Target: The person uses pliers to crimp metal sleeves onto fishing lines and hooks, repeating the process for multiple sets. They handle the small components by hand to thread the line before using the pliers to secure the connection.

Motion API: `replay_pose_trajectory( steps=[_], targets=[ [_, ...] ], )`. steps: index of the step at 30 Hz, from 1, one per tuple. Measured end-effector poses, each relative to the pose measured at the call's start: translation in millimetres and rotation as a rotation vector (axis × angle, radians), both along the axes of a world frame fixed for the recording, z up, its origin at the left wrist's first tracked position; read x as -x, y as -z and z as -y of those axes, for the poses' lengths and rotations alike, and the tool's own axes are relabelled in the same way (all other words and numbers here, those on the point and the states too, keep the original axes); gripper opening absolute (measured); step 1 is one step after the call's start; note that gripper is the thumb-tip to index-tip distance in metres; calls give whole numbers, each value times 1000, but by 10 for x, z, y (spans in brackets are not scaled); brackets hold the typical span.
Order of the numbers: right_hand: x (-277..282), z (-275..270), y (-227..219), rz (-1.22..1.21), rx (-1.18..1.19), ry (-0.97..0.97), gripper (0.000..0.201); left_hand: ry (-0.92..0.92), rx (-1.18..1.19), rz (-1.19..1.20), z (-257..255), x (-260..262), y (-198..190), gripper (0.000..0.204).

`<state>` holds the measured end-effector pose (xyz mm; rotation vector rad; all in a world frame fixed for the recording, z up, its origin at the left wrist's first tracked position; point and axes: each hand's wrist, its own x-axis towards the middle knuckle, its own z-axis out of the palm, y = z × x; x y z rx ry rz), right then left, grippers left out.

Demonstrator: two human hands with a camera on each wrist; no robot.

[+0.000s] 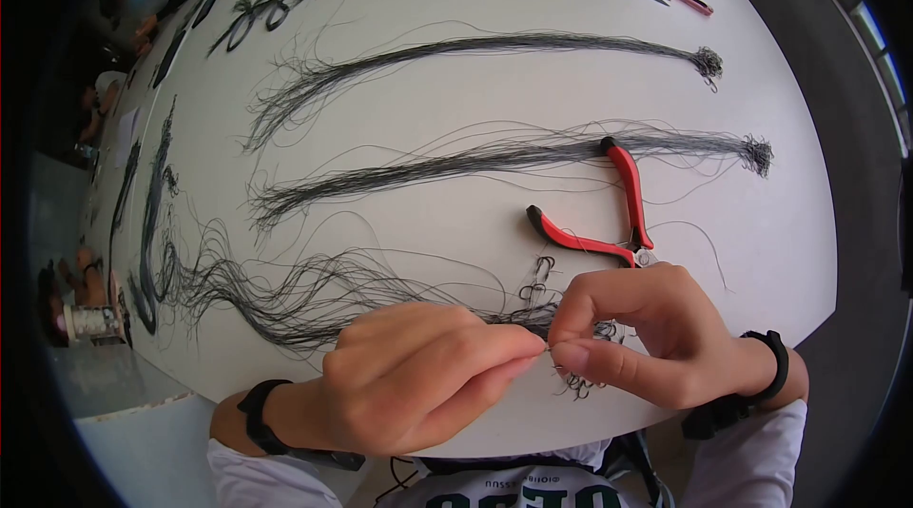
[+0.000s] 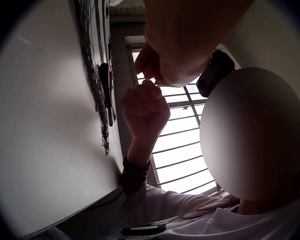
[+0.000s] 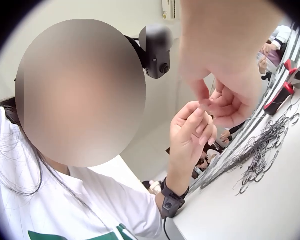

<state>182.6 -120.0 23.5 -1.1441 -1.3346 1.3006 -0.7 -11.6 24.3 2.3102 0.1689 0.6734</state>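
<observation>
We are pinching a tiny, indistinct piece with our left hand and right hand; dark hooks are lying near and far of the right fingertips.

One left hand and one right hand, so two hands; one thin strand between them; three long dark bundles across the middle and near part of one table; one pliers, having two handles; hooks are several, exact number I cannot tell.
</observation>
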Motion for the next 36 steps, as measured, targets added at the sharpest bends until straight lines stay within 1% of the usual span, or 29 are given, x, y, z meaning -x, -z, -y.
replay_pose_trajectory(
  steps=[2,3,5,9,11,12,14,15,17,18,20,21,23,24,26,27,29,30,32,33,34,35,36],
  targets=[
    [-14,-6,-31,-290,290,-32,8,-7,-17,1,2,6,8,20],
    [-28,-11,-29,-291,290,-32,8,-7,-16,0,0,7,2,20],
    [-55,-19,-25,-346,370,-88,11,-2,-27,-21,-5,8,-14,20],
    [-38,-15,-11,-358,360,-74,9,-18,-19,5,4,5,4,20],
    [-11,-16,-18,-222,269,1,7,-36,-15,-7,7,10,1,19],
    [-5,-12,-10,-222,269,0,7,-36,-15,-7,7,10,-2,19],
    [5,-8,12,-126,176,50,6,-43,18,-26,8,9,-14,19],
    [10,-9,13,-126,175,49,6,-43,18,-26,11,11,-20,19],
    [22,-16,11,-1,59,108,4,-66,80,-79,16,16,-34,18],
    [24,-18,16,0,58,108,4,-67,80,-78,16,13,-41,18],
    [30,-23,40,114,-89,131,2,-64,110,-92,12,4,-50,19],
    [34,-30,50,115,-90,131,2,-64,110,-91,9,1,-53,19],
    [40,-49,65,254,-264,171,6,-61,142,-109,4,-4,-59,18],
    [36,-53,67,255,-265,170,6,-62,142,-108,4,-4,-56,18],
    [27,-61,65,400,-340,172,9,-67,165,-85,1,-8,-35,17],
    [27,-62,67,401,-341,172,9,-67,164,-83,5,-18,-14,17],
    [30,-61,72,404,-335,168,11,-89,170,17,15,-40,26,12],
    [34,-59,74,404,-336,168,11,-89,170,18,12,-32,16,12],
    [39,-53,75,298,-264,161,6,-68,201,-77,5,-8,-26,16],
    [27,-51,65,298,-264,161,6,-68,201,-76,4,-9,-40,16],
    [3,-46,46,161,-129,112,2,-68,205,-89,1,-13,-54,16],
    [-19,-43,28,24,6,62,3,-69,208,-102,-3,-16,-64,15],
    [-36,-43,14,25,5,62,3,-69,207,-101,-8,-18,-73,15]
  ],
)
